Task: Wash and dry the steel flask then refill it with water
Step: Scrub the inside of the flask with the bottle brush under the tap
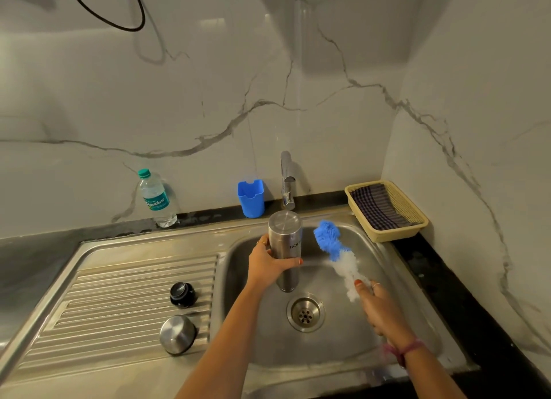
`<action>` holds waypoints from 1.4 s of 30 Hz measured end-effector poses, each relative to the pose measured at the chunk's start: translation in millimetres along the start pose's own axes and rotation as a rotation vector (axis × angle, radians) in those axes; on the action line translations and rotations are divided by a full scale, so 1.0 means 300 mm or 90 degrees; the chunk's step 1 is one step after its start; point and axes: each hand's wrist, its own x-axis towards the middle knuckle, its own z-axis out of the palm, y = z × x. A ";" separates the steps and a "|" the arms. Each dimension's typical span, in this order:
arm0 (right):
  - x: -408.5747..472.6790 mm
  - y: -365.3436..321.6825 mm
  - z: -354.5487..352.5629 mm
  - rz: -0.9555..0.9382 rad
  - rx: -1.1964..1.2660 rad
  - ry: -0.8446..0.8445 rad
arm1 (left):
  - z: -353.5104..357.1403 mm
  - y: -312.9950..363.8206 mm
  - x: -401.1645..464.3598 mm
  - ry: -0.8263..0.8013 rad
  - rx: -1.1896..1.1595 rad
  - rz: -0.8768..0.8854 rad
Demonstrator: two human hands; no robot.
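Note:
My left hand (267, 263) grips the steel flask (284, 243) upside down over the sink basin (328, 345), its base toward the tap (287, 179) and its mouth pointing down. My right hand (380, 307) holds a bottle brush (335, 249) by its handle; the blue and white bristle head points up and back, just right of the flask and apart from it. On the ribbed drainboard (119, 309) lie a black inner stopper (182, 294) and a steel cap (178, 334).
A plastic water bottle (155, 199) stands at the back left of the counter. A blue holder (251, 198) sits beside the tap. At the back right a cream basket (414, 217) holds a checked cloth (378, 206). The drain (305, 312) lies under the flask.

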 end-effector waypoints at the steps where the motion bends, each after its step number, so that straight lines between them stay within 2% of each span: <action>1: 0.001 -0.001 -0.002 0.000 0.001 -0.003 | 0.001 0.000 -0.001 0.001 -0.002 -0.002; 14: 0.011 -0.010 -0.013 0.003 -0.018 -0.028 | 0.004 -0.011 -0.017 0.036 -0.004 -0.037; 26: -0.005 -0.052 0.051 0.000 -0.011 -0.043 | -0.067 -0.028 -0.024 0.054 -0.032 -0.015; 33: -0.033 -0.104 0.149 0.001 0.020 -0.040 | -0.195 -0.008 -0.018 0.050 -0.075 0.013; 42: -0.109 -0.190 0.355 -0.032 0.084 -0.006 | -0.477 0.059 -0.041 0.061 -0.146 0.048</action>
